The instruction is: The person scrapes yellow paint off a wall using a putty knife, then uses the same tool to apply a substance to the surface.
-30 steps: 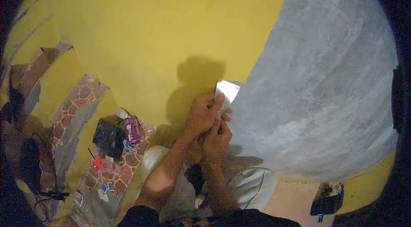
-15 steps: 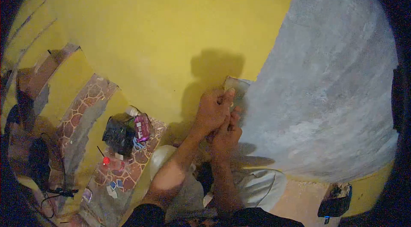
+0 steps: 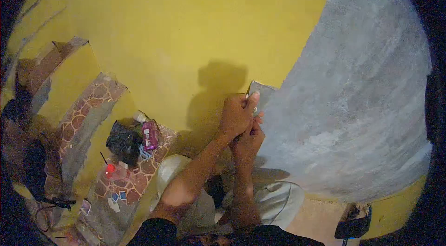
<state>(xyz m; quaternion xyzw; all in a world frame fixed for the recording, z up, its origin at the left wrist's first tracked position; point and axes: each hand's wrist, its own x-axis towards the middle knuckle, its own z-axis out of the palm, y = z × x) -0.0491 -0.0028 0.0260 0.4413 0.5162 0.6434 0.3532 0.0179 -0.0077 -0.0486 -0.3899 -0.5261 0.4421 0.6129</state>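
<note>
My left hand (image 3: 235, 116) is closed in a pinch at the yellow wall (image 3: 153, 37), right by the corner of a small grey patch (image 3: 264, 92). Its thumb lies along the patch's left edge. Just below, my right hand (image 3: 248, 145) is also closed, fingers bent and fingertips close to the left hand. A tiny pale thing (image 3: 254, 110) shows between the two hands; I cannot tell what it is. The fingers hide most of what they grip. Both forearms rise from the bottom, over light-coloured trousers (image 3: 278, 199).
Rough grey plaster (image 3: 362, 83) covers the wall at right. On the stone-patterned step (image 3: 139, 181) at left lie a black plastic bag (image 3: 121, 139), a purple packet (image 3: 150, 135) and a bottle with a red cap (image 3: 110, 169). A dark box-like object (image 3: 354, 220) stands lower right.
The view has shifted slightly, moving the step and its items left and down. Both hands stay together at the grey patch, with the fingers shifted only a little.
</note>
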